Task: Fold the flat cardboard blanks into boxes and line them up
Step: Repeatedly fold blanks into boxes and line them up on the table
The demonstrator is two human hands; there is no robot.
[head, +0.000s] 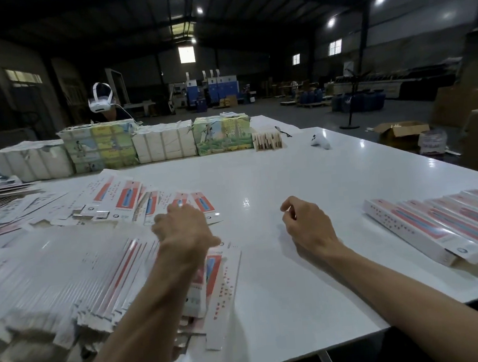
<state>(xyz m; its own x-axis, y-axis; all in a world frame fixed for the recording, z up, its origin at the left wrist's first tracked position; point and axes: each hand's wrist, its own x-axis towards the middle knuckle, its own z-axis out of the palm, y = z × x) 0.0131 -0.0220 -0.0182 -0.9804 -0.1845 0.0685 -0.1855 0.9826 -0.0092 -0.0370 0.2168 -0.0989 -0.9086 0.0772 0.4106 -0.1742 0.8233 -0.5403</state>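
Flat white cardboard blanks with red and blue print lie fanned out on the left of the white table (270,280), one heap near me (66,279) and another spread farther back (125,197). My left hand (182,227) reaches over the far spread, fingers curled down onto a blank; whether it grips one is hidden. My right hand (306,224) hovers over bare table in the middle, fingers loosely curled, holding nothing. At the right edge, several folded boxes (441,228) lie side by side in a row.
Wrapped paper bundles (158,143) line the table's far side, with a person in a white headset (101,100) behind them. A white controller (320,141) lies far right. Brown cartons (399,133) stand on the floor beyond the right edge.
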